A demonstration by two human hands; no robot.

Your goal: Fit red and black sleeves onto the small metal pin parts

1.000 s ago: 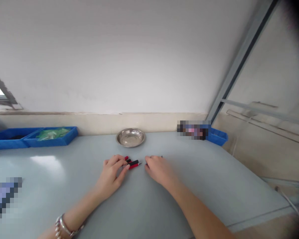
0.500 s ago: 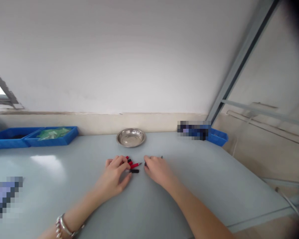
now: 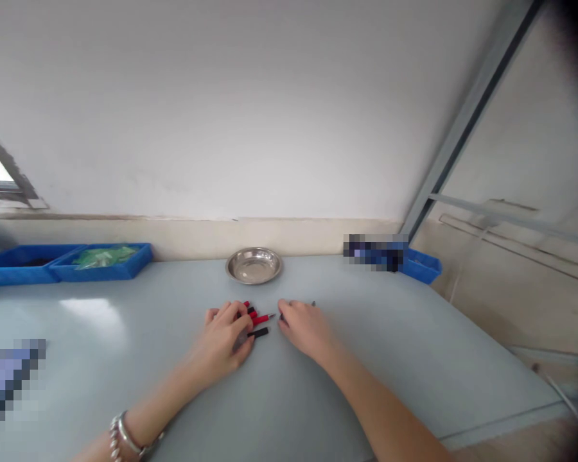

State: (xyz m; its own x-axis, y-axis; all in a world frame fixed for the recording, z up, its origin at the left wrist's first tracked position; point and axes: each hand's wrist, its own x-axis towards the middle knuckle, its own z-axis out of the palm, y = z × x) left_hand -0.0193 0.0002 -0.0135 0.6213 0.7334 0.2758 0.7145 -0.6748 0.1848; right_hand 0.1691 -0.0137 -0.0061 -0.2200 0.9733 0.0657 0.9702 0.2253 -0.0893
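My left hand [image 3: 225,333] is curled over a small bunch of red and black pens on the table, its fingers bent round them. A red pen [image 3: 261,319] pokes out to the right with its silver tip bare. Near the thumb, the end of a black pen [image 3: 258,332] shows; the rest is under the hand. My right hand [image 3: 301,324] rests on the table a short way to the right, fingers bent closed on a dark pen. Only small dark ends of it show, one by the fingertips and one beyond the knuckles.
A round steel dish [image 3: 253,266] stands beyond the hands near the wall. At the back left are two blue trays, one with a green plastic bag [image 3: 106,256]. Another blue bin [image 3: 422,265] sits at the back right beside a blurred-out item. A blurred bluish object [image 3: 9,378] lies left.
The black pen by my left thumb has tilted slightly, its end now pointing a little upward to the right. My right hand stays nearly still.
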